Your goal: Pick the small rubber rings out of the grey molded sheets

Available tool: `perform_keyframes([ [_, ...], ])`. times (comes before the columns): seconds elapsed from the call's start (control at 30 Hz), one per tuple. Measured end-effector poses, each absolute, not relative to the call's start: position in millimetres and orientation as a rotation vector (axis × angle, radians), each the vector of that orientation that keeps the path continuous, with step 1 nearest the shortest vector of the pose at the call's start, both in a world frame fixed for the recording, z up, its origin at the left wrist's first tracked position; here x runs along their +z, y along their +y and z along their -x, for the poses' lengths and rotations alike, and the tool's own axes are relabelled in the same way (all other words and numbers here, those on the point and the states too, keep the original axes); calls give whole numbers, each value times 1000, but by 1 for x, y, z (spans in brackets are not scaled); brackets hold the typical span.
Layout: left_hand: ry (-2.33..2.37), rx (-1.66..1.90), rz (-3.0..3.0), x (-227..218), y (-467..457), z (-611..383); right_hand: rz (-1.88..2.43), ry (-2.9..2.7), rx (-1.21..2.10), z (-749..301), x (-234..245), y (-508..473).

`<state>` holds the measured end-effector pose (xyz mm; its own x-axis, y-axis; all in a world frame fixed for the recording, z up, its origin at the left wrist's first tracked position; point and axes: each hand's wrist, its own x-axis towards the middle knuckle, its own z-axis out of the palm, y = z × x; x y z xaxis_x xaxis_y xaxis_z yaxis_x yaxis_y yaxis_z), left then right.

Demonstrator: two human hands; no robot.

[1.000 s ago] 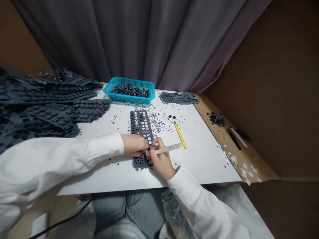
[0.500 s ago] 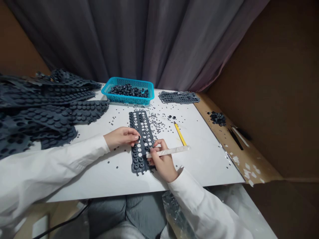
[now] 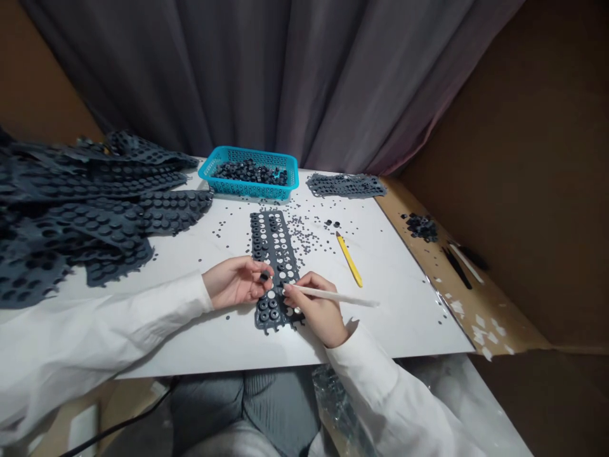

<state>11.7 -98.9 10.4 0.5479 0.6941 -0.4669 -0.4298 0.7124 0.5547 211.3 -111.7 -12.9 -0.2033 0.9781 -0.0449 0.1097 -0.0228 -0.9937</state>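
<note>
— Between the fingers of your left hand (image 3: 231,282), you have a small black piece (image 3: 264,277) pinched, palm partly upturned.
— And the other side?
— Your right hand (image 3: 322,311) grips a slim white stick (image 3: 340,296), its free end jutting rightward over the surface (image 3: 394,311).
— Where is the perforated strip (image 3: 273,254)?
— Flat before you, partly covered by your hands, with dark rings (image 3: 273,315) at its near end and white showing through many holes. Whether your stick touches it, I can't tell.
— Farther out?
— Beyond your right hand lies a yellow tool (image 3: 349,259); tiny dark discs (image 3: 302,242) are strewn beside the strip. Behind stands a blue basket (image 3: 252,190) of black pieces (image 3: 250,171); to your left, heaped studded sheets (image 3: 111,219).
</note>
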Motion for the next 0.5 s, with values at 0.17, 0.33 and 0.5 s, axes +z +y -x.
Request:
perform_keyframes([
  [0.17,848,728,-406,14,-98,-16,1188,-1661,1122,-214,-15,-111],
  [0.33,926,733,-390,23,-94,-21,1112,-1719,1144,-214,-19,-112],
  [0.5,927,700,-382,27,-92,-18,1110,-1721,1151,-215,-21,-112],
])
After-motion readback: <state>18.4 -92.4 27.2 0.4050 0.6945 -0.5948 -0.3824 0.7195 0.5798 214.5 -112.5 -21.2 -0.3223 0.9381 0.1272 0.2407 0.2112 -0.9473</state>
